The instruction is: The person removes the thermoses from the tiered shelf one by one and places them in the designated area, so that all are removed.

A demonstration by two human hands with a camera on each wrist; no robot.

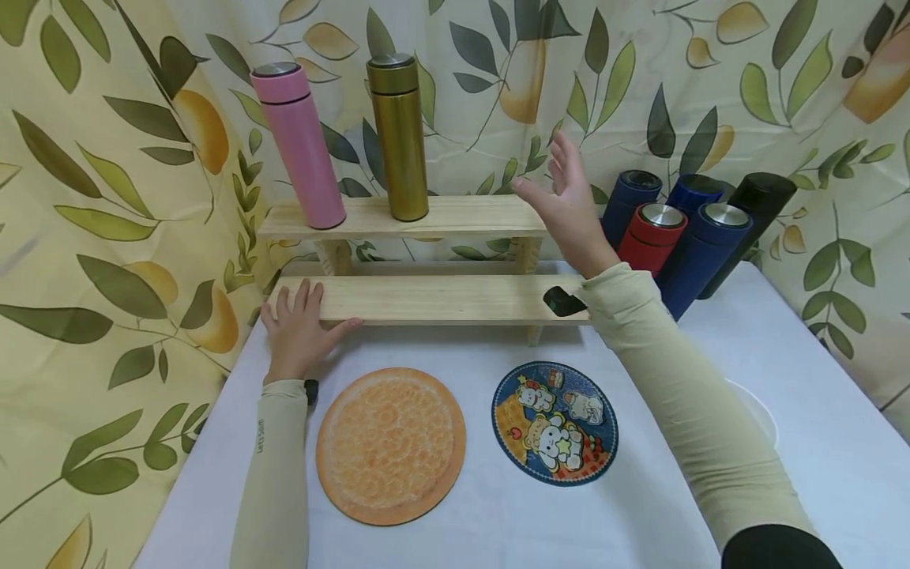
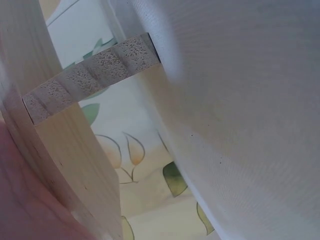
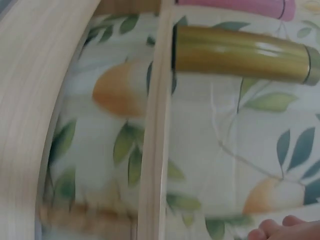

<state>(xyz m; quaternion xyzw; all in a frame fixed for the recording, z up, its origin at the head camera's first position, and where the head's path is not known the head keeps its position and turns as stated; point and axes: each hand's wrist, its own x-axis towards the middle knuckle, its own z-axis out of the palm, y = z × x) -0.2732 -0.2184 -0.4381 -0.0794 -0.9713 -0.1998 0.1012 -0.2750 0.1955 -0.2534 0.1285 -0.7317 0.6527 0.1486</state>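
Note:
My left hand (image 1: pixel 298 328) rests on the left end of the lower board of a two-step wooden rack (image 1: pixel 455 299), fingers spread over the top and thumb along the front edge. The left wrist view shows the underside and a support leg (image 2: pixel 95 75) beside part of that hand. My right hand (image 1: pixel 569 205) is raised in the air by the right end of the upper board, fingers extended, holding nothing. On the upper board stand a pink thermos bottle (image 1: pixel 300 146) and a gold thermos bottle (image 1: pixel 398 138), both left of the right hand.
Right of the rack stand several bottles, among them a red one (image 1: pixel 650 237), a blue one (image 1: pixel 704 257) and a black one (image 1: pixel 757 213). In front lie a round waffle-patterned mat (image 1: pixel 391 446) and a round cartoon mat (image 1: pixel 554 423) on the white tablecloth (image 1: pixel 483 529).

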